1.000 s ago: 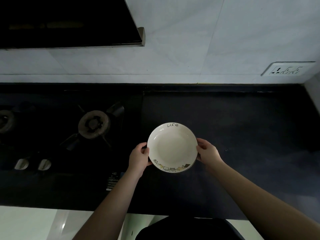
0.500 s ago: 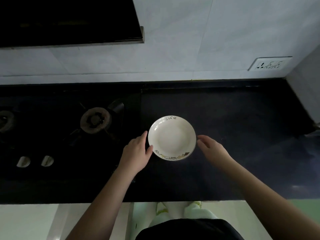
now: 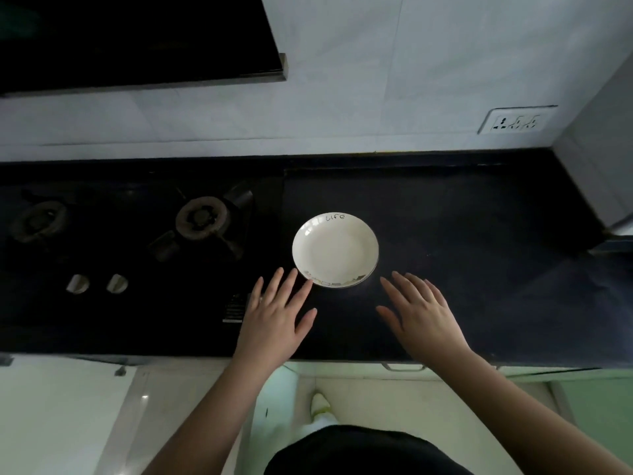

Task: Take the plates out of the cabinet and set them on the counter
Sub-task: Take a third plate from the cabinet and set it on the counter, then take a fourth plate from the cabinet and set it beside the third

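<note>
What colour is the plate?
Creamy white, with "Life" written on the far rim and small pictures along the near rim; the plate shows in the head view.

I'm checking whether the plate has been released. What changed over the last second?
Both hands let go: the left hand and right hand drew back toward the person, fingers straight, off the white plate. The plate went down onto the black counter. The stove stayed as it was.
</note>
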Available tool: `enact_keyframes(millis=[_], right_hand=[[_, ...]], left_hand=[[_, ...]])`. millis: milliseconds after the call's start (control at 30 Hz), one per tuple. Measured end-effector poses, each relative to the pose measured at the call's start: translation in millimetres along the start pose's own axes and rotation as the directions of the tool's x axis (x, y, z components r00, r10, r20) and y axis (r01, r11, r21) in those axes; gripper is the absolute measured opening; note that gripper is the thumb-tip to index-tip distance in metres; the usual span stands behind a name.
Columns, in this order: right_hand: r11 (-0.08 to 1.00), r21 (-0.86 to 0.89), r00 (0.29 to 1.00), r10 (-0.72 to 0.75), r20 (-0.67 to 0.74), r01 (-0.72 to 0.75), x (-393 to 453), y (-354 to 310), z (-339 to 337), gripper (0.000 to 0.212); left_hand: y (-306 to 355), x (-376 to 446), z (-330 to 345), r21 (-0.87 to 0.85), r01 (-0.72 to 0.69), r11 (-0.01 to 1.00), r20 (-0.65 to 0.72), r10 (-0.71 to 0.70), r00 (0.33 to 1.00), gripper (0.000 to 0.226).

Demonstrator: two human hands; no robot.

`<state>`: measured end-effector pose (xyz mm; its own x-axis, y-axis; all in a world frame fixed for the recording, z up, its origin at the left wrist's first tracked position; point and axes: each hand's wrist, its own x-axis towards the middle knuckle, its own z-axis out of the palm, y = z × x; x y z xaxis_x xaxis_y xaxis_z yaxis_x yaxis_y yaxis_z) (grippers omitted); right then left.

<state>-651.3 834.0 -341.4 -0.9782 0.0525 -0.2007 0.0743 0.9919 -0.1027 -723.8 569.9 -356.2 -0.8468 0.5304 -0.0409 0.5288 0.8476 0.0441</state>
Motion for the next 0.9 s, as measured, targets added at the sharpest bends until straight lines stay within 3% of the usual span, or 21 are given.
enact_keyframes(millis=[500, 700, 900], right_hand=[[0.960, 0.033, 0.960, -0.279, 0.002, 0.279, -127, 17, 15, 0.064], [0.907, 0.024, 0.907, -0.421, 0.021, 0.421, -149, -27, 19, 0.065], [0.798, -0.008, 0.796, -0.601, 0.075, 0.603, -179, -102, 29, 0.069]], left_hand=[[117, -178, -4, -0.046, 0.319, 0.946, 0.061, -0.316, 0.947, 0.065], [112, -258, -5, 0.016, 0.492, 0.870, 0.088, -0.492, 0.866, 0.062], [103, -352, -11, -0.016, 0.652, 0.758, 0.034, -0.652, 0.758, 0.061]])
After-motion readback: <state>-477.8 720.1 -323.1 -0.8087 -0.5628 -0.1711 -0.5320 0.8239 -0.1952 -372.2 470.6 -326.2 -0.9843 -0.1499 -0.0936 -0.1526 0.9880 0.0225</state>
